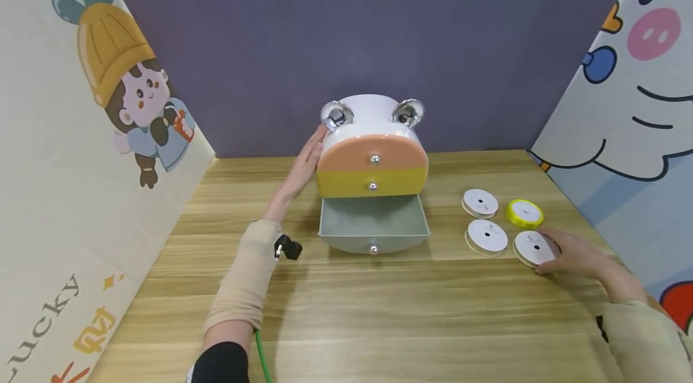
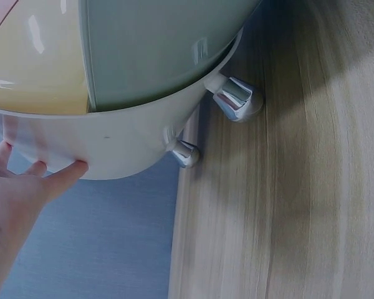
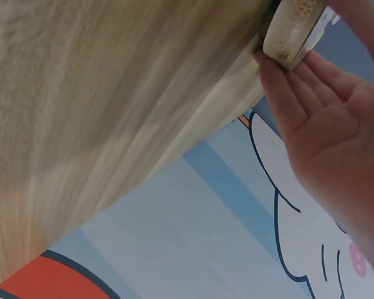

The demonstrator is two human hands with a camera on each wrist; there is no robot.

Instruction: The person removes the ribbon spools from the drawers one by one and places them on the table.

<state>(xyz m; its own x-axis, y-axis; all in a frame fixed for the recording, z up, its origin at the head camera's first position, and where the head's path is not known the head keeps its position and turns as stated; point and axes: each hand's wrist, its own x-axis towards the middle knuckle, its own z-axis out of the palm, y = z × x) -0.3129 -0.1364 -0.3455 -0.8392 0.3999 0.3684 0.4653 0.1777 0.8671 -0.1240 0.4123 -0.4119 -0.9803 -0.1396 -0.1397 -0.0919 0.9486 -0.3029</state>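
A small drawer cabinet (image 1: 373,151) with a white rounded top and silver ears stands at the middle of the table. Its lowest, grey-green drawer (image 1: 373,217) is pulled out and holds nothing visible; the orange and yellow drawers are closed. Against the cabinet's left side rests my left hand (image 1: 302,168), its fingers extended, fingertips touching the white shell (image 2: 121,146) in the left wrist view. At the right, my right hand (image 1: 576,255) holds a white ribbon spool (image 1: 532,248) between thumb and fingers. The right wrist view shows the spool's patterned cream ribbon (image 3: 290,28) at the fingertips.
Two more white spools (image 1: 480,202) (image 1: 487,235) and a yellow-rimmed spool (image 1: 525,213) lie close by the held one. A dark back panel (image 1: 373,22) and cartoon-printed side panels (image 1: 633,112) border the wooden table (image 1: 390,311). A green cable (image 1: 262,356) hangs by the left arm.
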